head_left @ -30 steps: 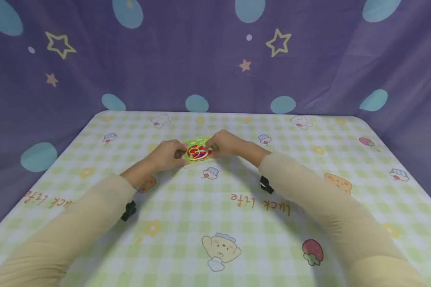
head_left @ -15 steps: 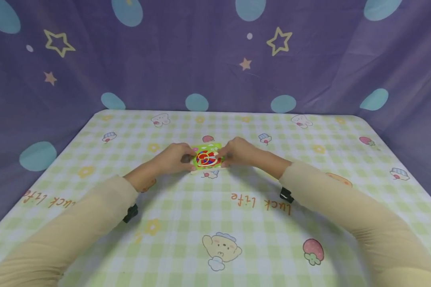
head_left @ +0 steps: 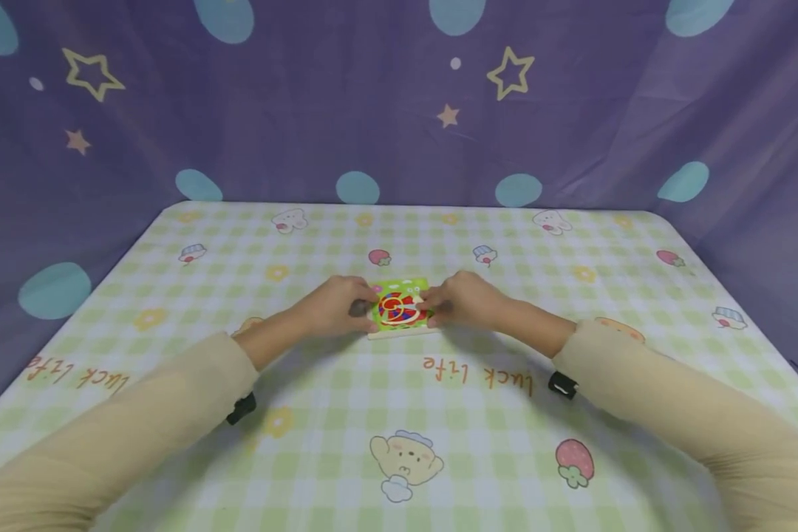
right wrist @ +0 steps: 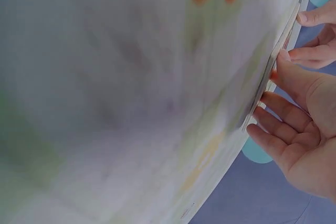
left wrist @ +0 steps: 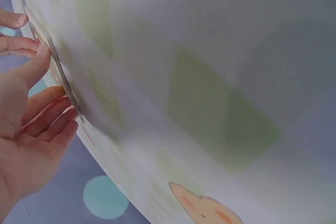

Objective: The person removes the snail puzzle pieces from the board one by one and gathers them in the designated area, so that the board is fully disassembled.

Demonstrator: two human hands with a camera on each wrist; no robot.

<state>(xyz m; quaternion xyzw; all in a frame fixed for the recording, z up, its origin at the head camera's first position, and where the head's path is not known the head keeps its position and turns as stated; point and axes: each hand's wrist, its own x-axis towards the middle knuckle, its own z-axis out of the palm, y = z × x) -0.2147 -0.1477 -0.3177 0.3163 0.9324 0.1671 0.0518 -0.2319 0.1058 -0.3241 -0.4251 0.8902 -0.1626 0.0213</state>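
Note:
A small square puzzle board (head_left: 394,305) lies on the tablecloth in the middle of the head view. Its face is bright green with a red and blue spiral, and a pale wooden edge faces me. My left hand (head_left: 339,307) grips its left side between thumb and fingers. At the opposite side, my right hand (head_left: 473,304) holds it the same way, fingertips overlapping the picture. Both wrist views show the board (left wrist: 62,72) as a thin slab seen edge-on, close over the cloth, with thumbs and fingers along its edges. Fingers hide parts of the picture.
A green and white checked tablecloth (head_left: 319,458) with printed cartoons and lettering covers the table. Behind it hangs a purple curtain (head_left: 273,111) with stars and blue ovals. Black wrist devices sit under the left sleeve (head_left: 166,406) and the right sleeve (head_left: 665,403).
Both hands have brought the puzzle board nearer to me and to the right. It has turned from slanted to nearly square with the table. The head view has shifted slightly.

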